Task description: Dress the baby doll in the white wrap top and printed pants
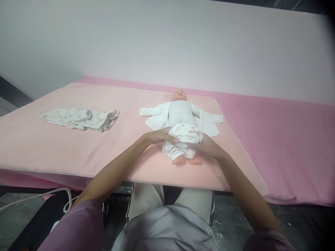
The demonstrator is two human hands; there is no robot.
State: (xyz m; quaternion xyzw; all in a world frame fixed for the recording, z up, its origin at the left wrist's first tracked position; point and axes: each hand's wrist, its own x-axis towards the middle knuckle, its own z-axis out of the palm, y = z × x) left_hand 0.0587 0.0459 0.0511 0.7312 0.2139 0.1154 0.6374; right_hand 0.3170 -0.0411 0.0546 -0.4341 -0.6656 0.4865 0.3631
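A baby doll [180, 111] lies on its back on a pink mat [78, 146], head away from me, feet toward me. It wears an open white jacket and white patterned trousers [183, 139] bunched around its hips. My left hand [158, 136] grips the trousers at the doll's left-side hip as I see it. My right hand [208, 146] holds the trousers on the other side, fingers curled into the cloth. Both bare feet of the doll stick out below the trouser legs.
A folded white patterned garment [81, 118] lies on the mat at the left. The mat rests on a wider pink surface [288, 146] against a white wall. A white cable [47, 195] runs below the table's near edge at the left.
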